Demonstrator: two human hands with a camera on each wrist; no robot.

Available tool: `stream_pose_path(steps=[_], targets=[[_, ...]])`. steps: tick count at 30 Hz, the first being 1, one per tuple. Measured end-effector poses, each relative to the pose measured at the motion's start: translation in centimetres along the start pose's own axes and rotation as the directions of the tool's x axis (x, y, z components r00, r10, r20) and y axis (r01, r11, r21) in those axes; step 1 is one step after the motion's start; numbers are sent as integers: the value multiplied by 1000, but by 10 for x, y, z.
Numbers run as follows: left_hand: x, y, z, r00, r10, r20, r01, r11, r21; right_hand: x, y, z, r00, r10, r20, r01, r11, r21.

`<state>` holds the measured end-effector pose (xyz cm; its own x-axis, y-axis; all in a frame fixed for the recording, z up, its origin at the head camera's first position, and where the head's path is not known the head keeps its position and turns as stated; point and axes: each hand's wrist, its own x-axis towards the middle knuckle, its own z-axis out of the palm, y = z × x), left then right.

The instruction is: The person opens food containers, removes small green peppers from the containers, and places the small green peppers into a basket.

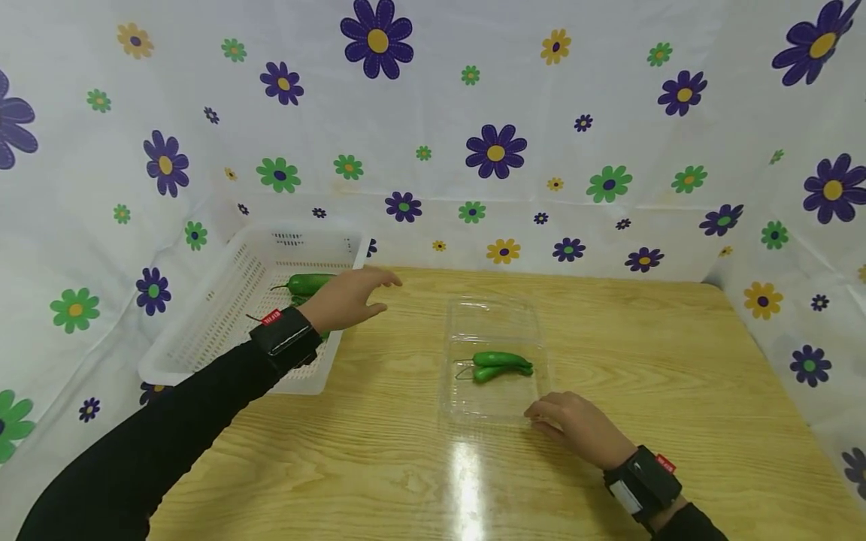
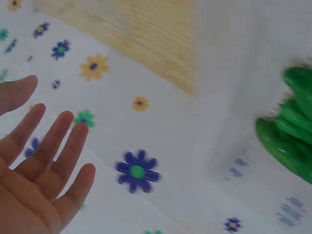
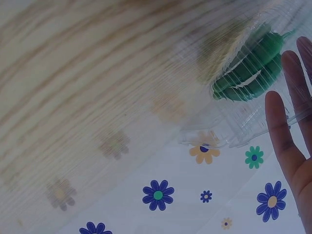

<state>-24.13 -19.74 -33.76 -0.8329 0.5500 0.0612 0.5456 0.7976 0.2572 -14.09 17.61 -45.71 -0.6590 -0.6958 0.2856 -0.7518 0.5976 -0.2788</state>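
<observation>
My left hand (image 1: 348,297) is over the right rim of a white plastic basket (image 1: 155,368), its fingers spread and nothing in them. Green peppers (image 1: 307,284) lie inside that basket, partly covered by the hand and wrist. In the left wrist view the same peppers (image 2: 287,136) show beyond the spread fingers. A clear plastic box (image 1: 497,402) with its lid raised stands on the table, and two green peppers (image 1: 501,359) lie in it side by side. Fingers of my right hand (image 1: 578,428) rest at the box's front right corner, fairly straight in the right wrist view.
Everything stands on a wood-grain table (image 1: 379,451). A white cloth with printed flowers (image 1: 433,113) hangs behind it and along both sides. The basket sits at the left near the cloth. Dark straps (image 1: 287,338) with cameras are on both wrists.
</observation>
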Motion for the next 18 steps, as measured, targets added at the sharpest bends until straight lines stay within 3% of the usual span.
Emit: stream_pose_path(steps=[8,13,18], targets=[[20,64,12,988,147,40,-149,987,54,1,1,-3,999,-29,-20,29,999,17],[36,96,37,970,228,82,-232,971,54,2,3,-2,999,-30,-25,31,999,25],[48,118,67,964,221,147,-229,972,42,0,4,2,1000,-21,-18,22,999,34]])
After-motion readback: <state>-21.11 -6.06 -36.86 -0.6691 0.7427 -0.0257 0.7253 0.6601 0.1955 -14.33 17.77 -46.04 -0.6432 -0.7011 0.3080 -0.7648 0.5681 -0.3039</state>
